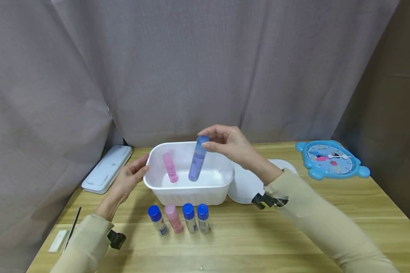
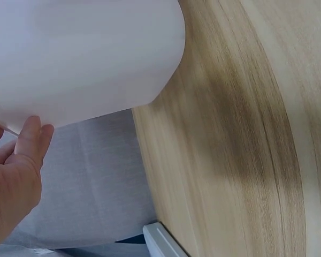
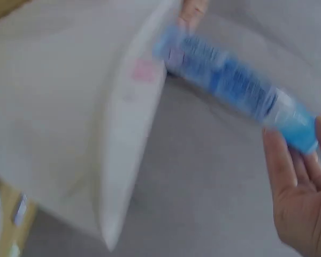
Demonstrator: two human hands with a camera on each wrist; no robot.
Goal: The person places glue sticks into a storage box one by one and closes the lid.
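My right hand [image 1: 225, 142] pinches the top end of a blue glue stick [image 1: 197, 161], holding it tilted over the white plastic bin [image 1: 188, 195]. The right wrist view is blurred but shows the same glue stick [image 3: 219, 72] with its light blue end between fingers and thumb. Inside the bin, a pink glue stick [image 1: 170, 167] leans against the back wall. My left hand [image 1: 130, 176] grips the bin's rim at its left end. In front of the bin stand a pink-capped glue stick [image 1: 174, 219] and three blue-capped ones [image 1: 189, 219].
A white lid [image 1: 244, 185] lies right of the bin, partly under my right forearm. Farther right is a blue-framed clock [image 1: 333, 159]. At left lie a white case [image 1: 107, 168], a thin dark pen-like stick [image 1: 71, 227] and a small white block [image 1: 58, 241]. A grey curtain [image 1: 177, 76] hangs behind.
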